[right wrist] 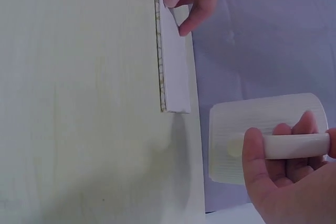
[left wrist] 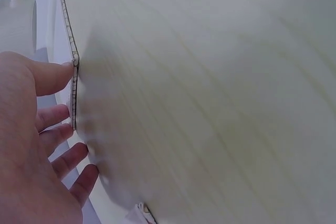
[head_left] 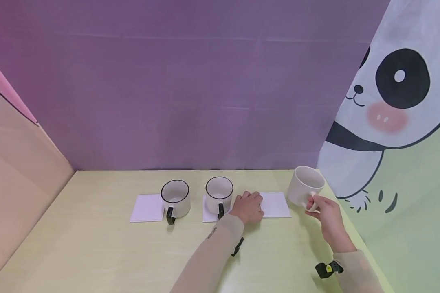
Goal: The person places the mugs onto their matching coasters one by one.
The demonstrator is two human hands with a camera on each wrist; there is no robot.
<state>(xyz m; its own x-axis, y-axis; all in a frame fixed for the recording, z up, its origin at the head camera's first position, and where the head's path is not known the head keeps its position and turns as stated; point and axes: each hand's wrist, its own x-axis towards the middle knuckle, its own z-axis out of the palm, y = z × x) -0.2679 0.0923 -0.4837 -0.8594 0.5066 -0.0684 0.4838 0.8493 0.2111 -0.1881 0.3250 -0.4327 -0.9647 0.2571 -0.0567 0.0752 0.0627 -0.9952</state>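
Starting at the left of the worktop (head_left: 95, 252) with the left pad (head_left: 146, 208), white and lying flat. Moving right to the first black-rimmed mug (head_left: 179, 206), standing upright just beside that pad, not telling whether touching, and pointing a black handle nearward. Continuing to the second black-rimmed mug (head_left: 215, 205), standing upright on the middle pad (head_left: 208, 216) and likewise pointing a black handle to the near side. Coming next to the left grip (head_left: 247, 207), reaching in from the near side and pinching the left end of the right pad (head_left: 276, 205), with thumb at the near corner and fingers toward the far side. Finding that right pad lying on the worktop, running a near edge left to right. Ending at the far right with the plain white mug (head_left: 298, 189), being held by the handle in the right grip (head_left: 326, 213). Opening upward there, with long axis roughly upright and handle pointing near and right; not being able to tell about contact with the worktop. Turning on this relation, by judgement: having the right pad lying just left of the plain white mug, with the left grip being nearer to the pad.
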